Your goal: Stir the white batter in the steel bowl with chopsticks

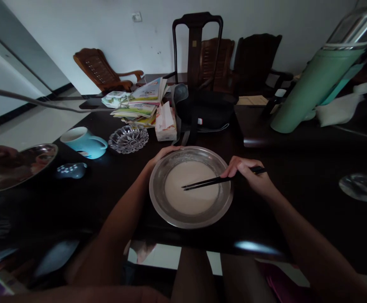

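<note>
A wide metal bowl [155, 198] stands on the dark table before me, holding a pale, milky batter-like liquid [189, 202]. My left hand [166, 153] grips the bowl's far left rim, its fingertips partly hidden by the edge. In my right hand [246, 170] is a pair of black chopsticks [207, 182], held at the right rim. Their tips point left over the middle of the liquid; I cannot tell whether they dip in.
Left of the bowl are a glass dish [129, 139], a blue mug [85, 143] and a metal basin [41, 168] with another person's hand [0, 158] over it. Behind stand a tissue pack [166, 122], booklets [142, 105] and a black bag [205, 111]. A green thermos [316, 88] rises at right.
</note>
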### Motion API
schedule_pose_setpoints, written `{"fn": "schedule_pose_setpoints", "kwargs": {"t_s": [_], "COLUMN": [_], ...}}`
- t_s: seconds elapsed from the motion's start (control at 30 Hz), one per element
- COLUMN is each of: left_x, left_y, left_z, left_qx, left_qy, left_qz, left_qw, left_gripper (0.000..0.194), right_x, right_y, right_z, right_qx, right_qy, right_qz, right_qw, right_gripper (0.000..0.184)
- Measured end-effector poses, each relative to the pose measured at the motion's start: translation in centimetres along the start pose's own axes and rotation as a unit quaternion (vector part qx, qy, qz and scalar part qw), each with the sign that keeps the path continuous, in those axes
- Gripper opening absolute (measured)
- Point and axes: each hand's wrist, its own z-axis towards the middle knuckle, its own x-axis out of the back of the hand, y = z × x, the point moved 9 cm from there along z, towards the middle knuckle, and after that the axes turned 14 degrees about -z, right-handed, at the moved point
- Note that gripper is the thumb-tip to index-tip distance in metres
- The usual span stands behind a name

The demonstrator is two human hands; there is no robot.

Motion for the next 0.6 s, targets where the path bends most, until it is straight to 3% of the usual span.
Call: {"fn": "schedule_pose_setpoints", "kwargs": {"t_s": [0.13,0.43,0.6], "left_x": [0.1,-0.4,-0.7], "left_y": [-0.4,0.1,0.0], "left_z": [0.2,0.3,0.3], "left_qx": [0.034,0.004,0.016], "left_qy": [0.006,-0.01,-0.019], "left_qz": [-0.023,-0.015,-0.009], "left_qw": [0.999,1.0,1.0], "left_gripper": [0.021,0.02,0.022], "right_x": [0.2,0.4,2.6], "right_y": [0.0,0.0,0.4], "right_z": [0.0,0.1,0.1], "right_qx": [-0.011,-0.01,-0.011], "right_qy": [0.004,0.006,0.081], "right_qz": [-0.008,-0.01,-0.003], "right_qw": [1.0,1.0,0.997], "right_gripper": [0.039,0.04,0.042]}}
